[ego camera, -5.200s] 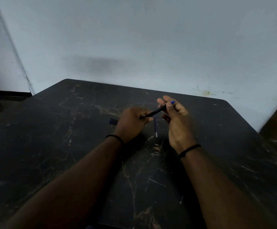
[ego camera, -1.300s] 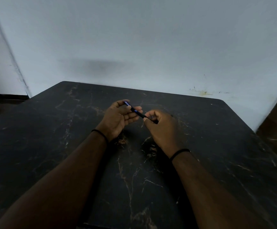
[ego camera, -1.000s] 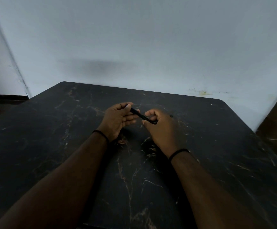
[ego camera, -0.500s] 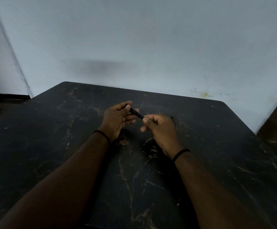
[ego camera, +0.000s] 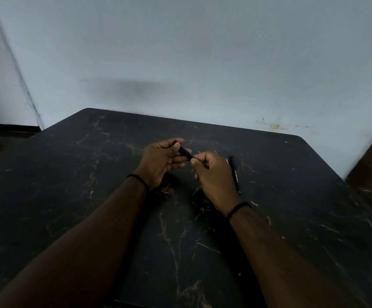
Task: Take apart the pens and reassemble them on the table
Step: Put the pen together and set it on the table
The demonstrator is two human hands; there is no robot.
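Left hand: the left hand (ego camera: pixel 161 162) is raised a little over the table (ego camera: pixel 69 185), palm turned inward, thumb and fingers pinching the far end of a black pen (ego camera: pixel 186 152).
Right hand: the right hand (ego camera: pixel 214 174) has its fingers curled, thumb and forefinger pinching the pen's near end.
Pen in hand: held between the two hands above the middle of the table; only a short dark stretch shows between the fingers.
Pen axis: long axis slants from upper left, at the left thumb, down to lower right, at the right thumb; which end is the tip cannot be told.
Second pen: a black pen on table (ego camera: pixel 235 174) lies flat just right of the right hand, partly hidden behind it, with small pale print on its barrel.
Second pen axis: nearly straight away from the person, far end leaning slightly left.
Wrists: a dark band (ego camera: pixel 139 182) circles the left wrist and another the right.
Backdrop: a pale wall (ego camera: pixel 202 52) stands behind the table.
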